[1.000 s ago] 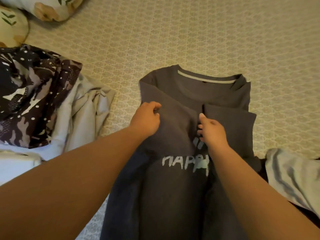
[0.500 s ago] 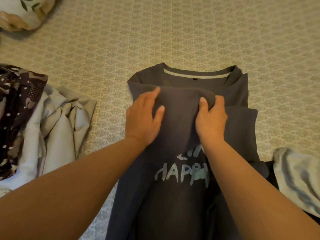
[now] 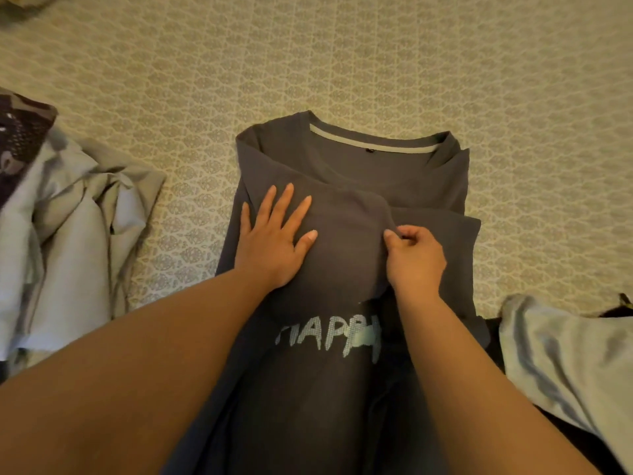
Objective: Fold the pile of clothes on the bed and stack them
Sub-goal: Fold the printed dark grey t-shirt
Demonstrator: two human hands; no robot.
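Observation:
A dark grey T-shirt point(image 3: 359, 166) with pale lettering lies on the patterned bed point(image 3: 342, 56), its collar pointing away from me and both sleeves folded in over the chest. My left hand point(image 3: 274, 241) presses flat with spread fingers on the left folded sleeve. My right hand point(image 3: 414, 258) pinches the edge of that sleeve fold near the shirt's middle, thumb against curled fingers. My forearms cover the shirt's lower sides.
A crumpled pale grey-blue garment point(image 3: 78, 234) lies at the left, with a dark camouflage-print cloth point(image 3: 20, 138) beyond it. Another pale striped garment point(image 3: 568, 365) lies at the right edge over something dark.
My left hand has flattened and slid left over the folded sleeve. My right hand went from pressing the fold to pinching its edge. The view tilted, pushing the left pile outward.

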